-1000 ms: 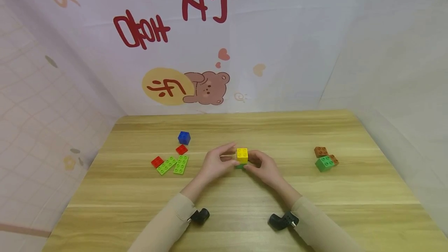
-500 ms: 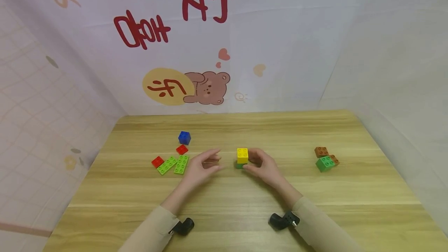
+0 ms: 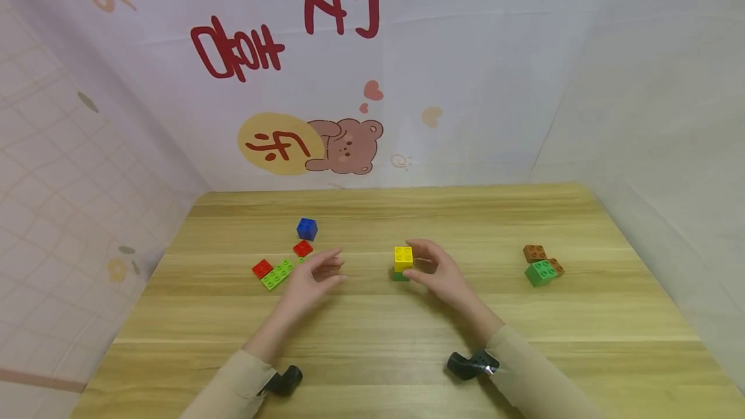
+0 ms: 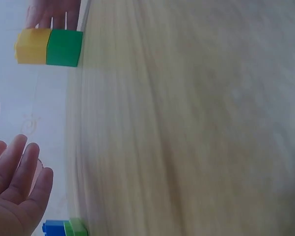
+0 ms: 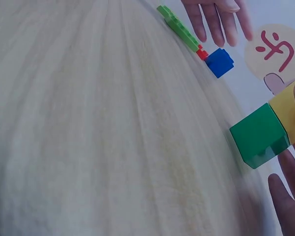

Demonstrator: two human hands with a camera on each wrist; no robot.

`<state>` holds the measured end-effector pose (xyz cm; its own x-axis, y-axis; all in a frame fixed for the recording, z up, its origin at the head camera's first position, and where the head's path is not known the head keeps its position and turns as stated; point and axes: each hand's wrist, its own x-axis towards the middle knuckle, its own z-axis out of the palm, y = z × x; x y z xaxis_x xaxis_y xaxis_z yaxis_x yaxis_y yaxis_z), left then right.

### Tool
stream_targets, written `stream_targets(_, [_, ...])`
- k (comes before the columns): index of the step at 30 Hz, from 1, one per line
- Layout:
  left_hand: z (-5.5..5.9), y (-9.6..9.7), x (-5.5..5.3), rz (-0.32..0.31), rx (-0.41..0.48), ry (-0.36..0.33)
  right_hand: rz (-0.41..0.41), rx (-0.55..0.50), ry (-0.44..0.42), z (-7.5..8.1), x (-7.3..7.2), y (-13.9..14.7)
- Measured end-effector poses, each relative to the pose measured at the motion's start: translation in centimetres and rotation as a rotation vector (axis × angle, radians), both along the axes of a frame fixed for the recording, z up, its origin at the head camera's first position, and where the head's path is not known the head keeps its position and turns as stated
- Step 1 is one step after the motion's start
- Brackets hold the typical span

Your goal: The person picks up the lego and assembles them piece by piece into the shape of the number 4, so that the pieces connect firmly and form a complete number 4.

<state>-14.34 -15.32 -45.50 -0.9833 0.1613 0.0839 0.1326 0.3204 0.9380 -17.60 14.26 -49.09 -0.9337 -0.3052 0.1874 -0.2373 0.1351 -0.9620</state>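
Observation:
A yellow brick (image 3: 403, 258) sits on top of a green brick (image 3: 401, 275) as a small upright stack in the middle of the table. My right hand (image 3: 440, 271) is at the stack's right side, thumb at the front of the yellow brick and fingers behind it. In the right wrist view, the thumb overlaps the yellow brick (image 5: 287, 113), with fingers at its other side. My left hand (image 3: 305, 283) holds nothing, fingers relaxed and apart, over the light green bricks at left. It partly hides one flat light green brick (image 3: 301, 260); another light green brick (image 3: 277, 275) lies beside it.
Two red bricks, one nearer (image 3: 262, 268) and one farther (image 3: 302, 248), lie left, with a blue brick (image 3: 306, 229) behind. At right, a green brick (image 3: 540, 272) sits against two brown bricks (image 3: 534, 253). A printed cloth (image 3: 465, 83) stands behind the wooden table (image 3: 396, 367).
My left hand has let go of the stack and moved left to the light green bricks. The right hand stays at the stack, its fingers shifted slightly farther back.

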Motion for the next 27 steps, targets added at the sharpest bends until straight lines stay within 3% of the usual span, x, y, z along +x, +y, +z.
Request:
stream_targets(9, [-0.1,-1.3,0.3,0.038,-0.056,-0.008,0.012,-0.050,-0.030,-0.2,0.0,0.0])
stream_targets(15, [-0.3,-2.1,0.2,0.090,-0.125,0.019,-0.034,-0.033,-0.081,-0.1,0.2,-0.2])
stream_targets(19, [-0.2,-2.7,0.1,0.130,-0.126,0.038,-0.064,-0.009,-0.111,-0.1,0.1,-0.3])
stream_targets(27, [-0.2,-3.9,-0.2,0.205,-0.172,0.040,-0.068,-0.018,-0.090,-0.3,0.3,-0.5])
